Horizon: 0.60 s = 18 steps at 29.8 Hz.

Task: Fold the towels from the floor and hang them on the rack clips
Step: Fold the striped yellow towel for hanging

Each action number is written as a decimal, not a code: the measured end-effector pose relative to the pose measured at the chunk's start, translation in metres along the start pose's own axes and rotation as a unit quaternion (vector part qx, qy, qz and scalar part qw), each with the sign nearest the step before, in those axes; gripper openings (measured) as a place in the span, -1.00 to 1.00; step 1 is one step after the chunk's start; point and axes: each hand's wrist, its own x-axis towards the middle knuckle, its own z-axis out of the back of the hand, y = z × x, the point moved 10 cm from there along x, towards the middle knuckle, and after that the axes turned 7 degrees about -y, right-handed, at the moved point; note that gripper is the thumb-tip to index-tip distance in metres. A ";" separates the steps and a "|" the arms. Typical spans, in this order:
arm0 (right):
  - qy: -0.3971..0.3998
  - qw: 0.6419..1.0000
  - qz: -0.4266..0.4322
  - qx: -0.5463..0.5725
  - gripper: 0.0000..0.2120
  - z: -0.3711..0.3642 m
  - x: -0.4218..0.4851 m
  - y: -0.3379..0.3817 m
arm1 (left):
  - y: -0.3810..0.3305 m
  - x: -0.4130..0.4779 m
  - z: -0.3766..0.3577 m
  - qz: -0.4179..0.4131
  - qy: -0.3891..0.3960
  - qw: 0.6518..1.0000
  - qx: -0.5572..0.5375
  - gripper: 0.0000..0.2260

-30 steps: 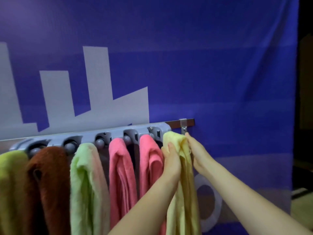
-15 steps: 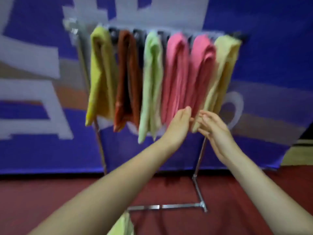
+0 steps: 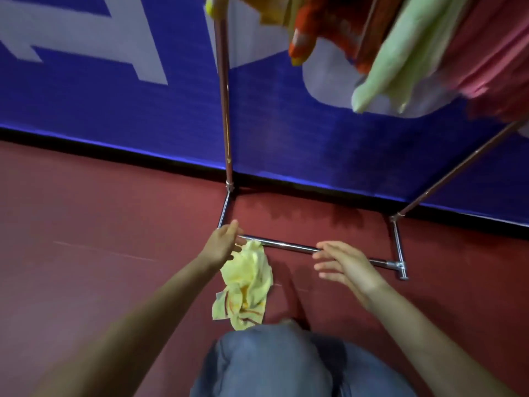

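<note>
A crumpled yellow towel (image 3: 246,285) with orange stripes lies on the red floor, its top end against the rack's chrome base bar (image 3: 289,245). My left hand (image 3: 224,242) hovers open at the towel's upper end, fingertips just above it. My right hand (image 3: 345,263) is open with fingers spread, to the right of the towel and apart from it, over the base bar. At the top right hang the lower ends of several towels: orange-brown (image 3: 307,35), light green (image 3: 400,61) and pink (image 3: 495,61). The rack clips are out of view.
The rack's left upright pole (image 3: 224,90) and slanted right pole (image 3: 458,170) rise from the floor frame against a blue and white banner (image 3: 114,96). My knee in blue jeans (image 3: 280,365) fills the bottom centre. Red floor (image 3: 86,224) spreads to the left.
The view has dropped from the rack's clips to the floor. Both hands let go of the hung pale yellow towel and came down to the crumpled yellow towel on the floor.
</note>
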 end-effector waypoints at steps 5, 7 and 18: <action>0.012 0.998 -0.061 -0.030 -0.86 -0.023 0.050 -0.044 | 0.094 0.055 -0.002 0.083 -0.018 0.995 0.049 -0.62; 0.025 0.996 -0.081 -0.041 -0.85 -0.028 0.060 -0.060 | 0.130 0.065 -0.007 0.115 -0.020 0.991 0.065 -0.58; 0.022 0.982 -0.169 -0.085 -0.81 -0.024 0.113 -0.140 | 0.277 0.103 -0.053 0.199 -0.013 0.972 0.126 -0.50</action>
